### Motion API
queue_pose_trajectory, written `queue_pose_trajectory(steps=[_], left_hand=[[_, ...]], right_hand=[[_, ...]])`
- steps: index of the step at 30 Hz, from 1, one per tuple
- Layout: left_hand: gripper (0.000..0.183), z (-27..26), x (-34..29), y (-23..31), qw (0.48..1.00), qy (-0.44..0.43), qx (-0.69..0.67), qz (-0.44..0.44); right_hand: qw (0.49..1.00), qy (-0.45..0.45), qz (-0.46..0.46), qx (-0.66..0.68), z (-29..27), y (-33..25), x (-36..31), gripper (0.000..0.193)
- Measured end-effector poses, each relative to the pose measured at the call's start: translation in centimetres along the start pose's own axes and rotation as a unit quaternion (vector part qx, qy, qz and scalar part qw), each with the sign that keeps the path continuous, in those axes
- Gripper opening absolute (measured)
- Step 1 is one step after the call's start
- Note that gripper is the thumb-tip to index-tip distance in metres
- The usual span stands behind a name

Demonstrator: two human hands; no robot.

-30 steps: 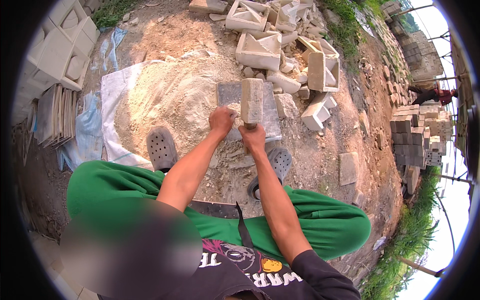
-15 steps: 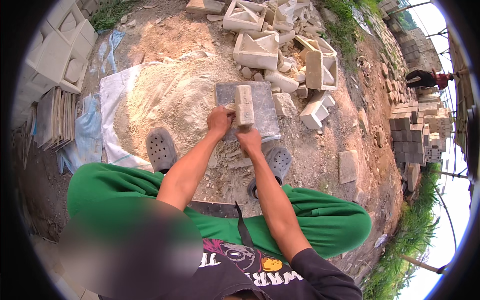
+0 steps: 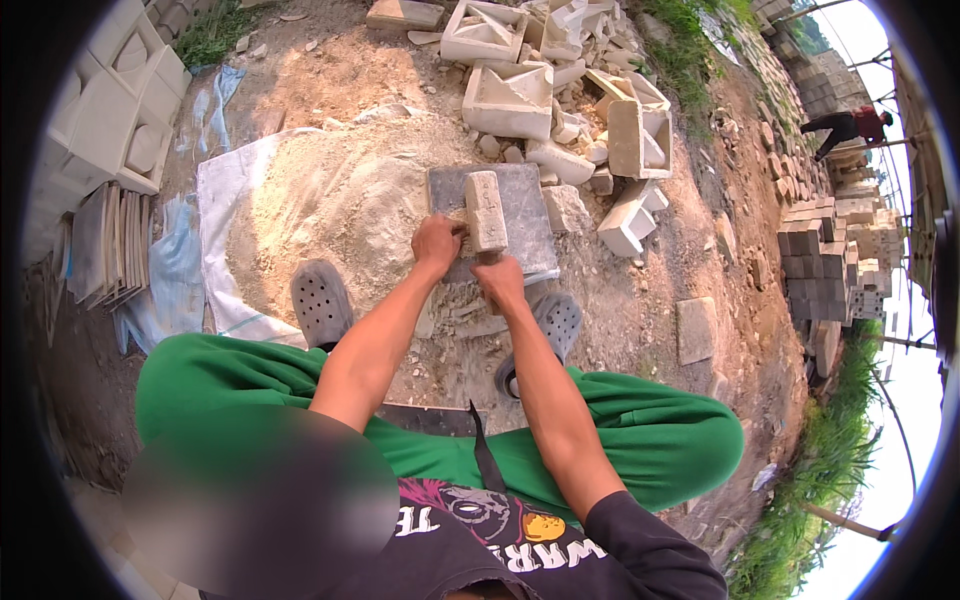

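Observation:
A pale rectangular block [image 3: 486,209] lies lengthwise on a flat grey slab [image 3: 527,205] on the ground in front of me. My left hand [image 3: 436,243] grips the block's near left side. My right hand [image 3: 499,282] holds its near end, just at the slab's front edge. Both forearms reach forward between my knees in green trousers.
A heap of sand [image 3: 310,205] on a white sheet [image 3: 217,200] lies left of the slab. Broken and whole cast concrete blocks [image 3: 510,98] pile up behind it. My grey clogs [image 3: 319,302] flank the slab. Stacked bricks [image 3: 825,265] and a bent-over person [image 3: 850,127] are at right.
The block stood upright, raised above the slab; both hands have lowered and tipped it flat onto the slab.

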State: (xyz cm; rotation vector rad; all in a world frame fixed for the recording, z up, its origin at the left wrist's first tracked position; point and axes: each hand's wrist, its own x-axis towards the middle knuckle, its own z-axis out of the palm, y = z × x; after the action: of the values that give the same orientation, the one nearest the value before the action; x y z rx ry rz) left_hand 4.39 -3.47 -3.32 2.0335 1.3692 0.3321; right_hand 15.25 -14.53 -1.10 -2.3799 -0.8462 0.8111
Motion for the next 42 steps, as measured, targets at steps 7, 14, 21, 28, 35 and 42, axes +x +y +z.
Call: queue_pose_trajectory(steps=[7, 14, 21, 28, 35, 42], left_hand=[[0.012, 0.1, 0.1, -1.0, 1.0, 0.007, 0.006, -0.004], [0.014, -0.3, -0.6, 1.2, 0.998, 0.043, 0.036, 0.041], [0.013, -0.7, -0.6, -0.6, 0.996, 0.077, 0.012, 0.044], [0.022, -1.8, -0.2, -3.9, 0.984, 0.175, -0.043, 0.007], [0.023, -2.2, -0.3, -5.7, 0.999, 0.052, -0.002, -0.001], [0.012, -3.0, -0.6, -4.7, 0.999, 0.041, 0.029, -0.003]], right_hand=[[0.994, 0.054, 0.01, 0.094, -1.0, -2.9, -0.6, 0.043], [0.998, 0.05, 0.005, -0.05, 0.5, 0.8, -0.1, 0.038], [0.997, -0.006, 0.068, 0.03, -3.0, -4.0, -1.3, 0.034], [0.999, -0.012, -0.033, 0.029, -0.8, -3.2, -2.1, 0.033], [0.997, -0.042, 0.044, -0.055, 0.0, -1.8, -0.9, 0.043], [0.998, 0.009, -0.025, 0.06, -1.4, -5.4, -3.9, 0.046]])
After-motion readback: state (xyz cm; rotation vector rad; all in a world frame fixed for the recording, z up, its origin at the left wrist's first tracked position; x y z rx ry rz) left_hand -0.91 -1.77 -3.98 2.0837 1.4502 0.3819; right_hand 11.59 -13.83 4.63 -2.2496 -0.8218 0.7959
